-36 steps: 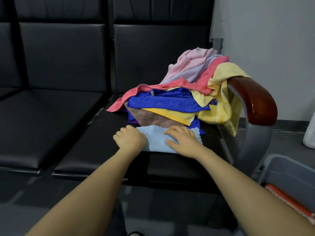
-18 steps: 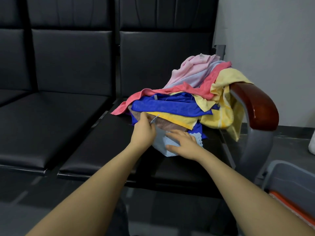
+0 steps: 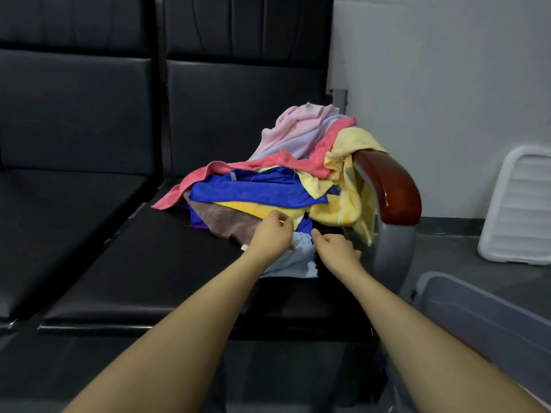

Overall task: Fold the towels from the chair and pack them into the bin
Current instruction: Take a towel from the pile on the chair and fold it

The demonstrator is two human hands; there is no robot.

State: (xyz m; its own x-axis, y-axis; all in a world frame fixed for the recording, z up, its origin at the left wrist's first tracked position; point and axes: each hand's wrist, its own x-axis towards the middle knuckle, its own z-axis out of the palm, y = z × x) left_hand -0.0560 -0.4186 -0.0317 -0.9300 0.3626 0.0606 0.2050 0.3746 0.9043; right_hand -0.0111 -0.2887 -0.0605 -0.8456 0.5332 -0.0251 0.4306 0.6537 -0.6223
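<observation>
On the black chair seat [image 3: 155, 263], the left hand [image 3: 272, 235] and right hand [image 3: 337, 250] each pinch the light blue towel [image 3: 293, 263] beside the pile [image 3: 286, 180]. Better to match corners squarely before creasing; the bin [image 3: 477, 305] waits rightward.

Towel pile [image 3: 277, 186] on chair [image 3: 179, 263]; bin [image 3: 477, 311] right.

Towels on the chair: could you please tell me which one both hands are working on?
The light blue towel, lying apart at the seat's front edge between the left hand and right hand; the others are heaped behind.
</observation>
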